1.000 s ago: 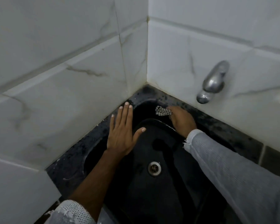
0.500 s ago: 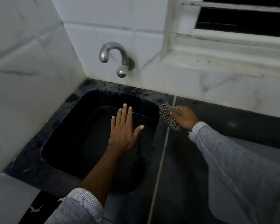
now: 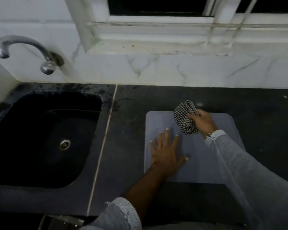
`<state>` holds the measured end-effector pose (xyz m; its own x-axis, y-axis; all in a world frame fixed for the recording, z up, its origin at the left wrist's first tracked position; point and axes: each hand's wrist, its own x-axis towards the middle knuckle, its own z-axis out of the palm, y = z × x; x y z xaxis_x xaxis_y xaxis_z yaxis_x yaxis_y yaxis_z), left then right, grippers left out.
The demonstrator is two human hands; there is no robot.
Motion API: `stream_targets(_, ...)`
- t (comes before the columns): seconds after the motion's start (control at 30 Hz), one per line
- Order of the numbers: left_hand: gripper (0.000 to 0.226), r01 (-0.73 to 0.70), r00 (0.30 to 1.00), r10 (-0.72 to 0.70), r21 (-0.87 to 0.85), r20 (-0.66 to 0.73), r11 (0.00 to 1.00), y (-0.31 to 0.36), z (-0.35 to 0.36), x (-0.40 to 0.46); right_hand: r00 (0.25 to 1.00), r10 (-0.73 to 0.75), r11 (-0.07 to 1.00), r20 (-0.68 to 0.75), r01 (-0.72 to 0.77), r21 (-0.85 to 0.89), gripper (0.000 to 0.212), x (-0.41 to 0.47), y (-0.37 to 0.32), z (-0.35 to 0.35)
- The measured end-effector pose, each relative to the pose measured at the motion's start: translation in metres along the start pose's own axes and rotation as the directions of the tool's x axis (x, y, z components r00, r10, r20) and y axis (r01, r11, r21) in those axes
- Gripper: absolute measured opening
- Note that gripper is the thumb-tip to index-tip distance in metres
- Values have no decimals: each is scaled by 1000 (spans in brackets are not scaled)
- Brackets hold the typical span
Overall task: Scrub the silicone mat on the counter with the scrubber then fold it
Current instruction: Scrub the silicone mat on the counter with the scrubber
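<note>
A grey-blue silicone mat (image 3: 198, 166) lies flat on the dark counter (image 3: 128, 123), right of the sink. My left hand (image 3: 166, 153) rests palm down on the mat's left half, fingers spread. My right hand (image 3: 204, 122) grips a black-and-white checkered scrubber (image 3: 184, 118) over the mat's far edge. Whether the scrubber touches the mat I cannot tell. My right sleeve hides part of the mat's right side.
A black sink (image 3: 40, 138) with a metal drain (image 3: 64, 144) is set into the counter at the left. A chrome tap (image 3: 23, 47) juts from the white tiled wall above it. A white window sill (image 3: 156, 40) runs along the back.
The view has swung right from the sink to the counter. Both hands have moved right; my left hand left the sink and now lies on the mat. My right hand still holds the scrubber.
</note>
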<state>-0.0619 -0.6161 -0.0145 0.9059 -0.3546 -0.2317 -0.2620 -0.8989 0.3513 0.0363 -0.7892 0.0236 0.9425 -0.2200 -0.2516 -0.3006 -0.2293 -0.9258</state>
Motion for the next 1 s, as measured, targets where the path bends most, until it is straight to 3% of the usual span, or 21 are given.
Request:
stream_targets(0.2,107,-10,978,0,45,209,999,48,30,22,991,131,973,-5,-127,193,25,-21,44,-79)
stream_targets(0.3,113,-33,950,2,93,313,995,47,39,26,989,141,966,-47,-128,223,13,-32,58,-106)
stream_targets(0.6,114,-54,946,14,113,325,992,47,34,25,980,171,930,-98,-128,345,22,-44,91,-138)
stream_targets(0.7,114,-67,957,25,138,289,988,52,30,26,971,144,968,-190,-99,230,22,-40,88,-147)
stream_targets(0.87,112,-62,985,42,121,167,991,67,22,43,956,-71,987,-284,27,-158,11,-15,72,-160)
stream_targets(1.0,128,-75,963,35,141,268,987,71,15,65,931,-275,897,-239,159,-413,8,8,58,-159)
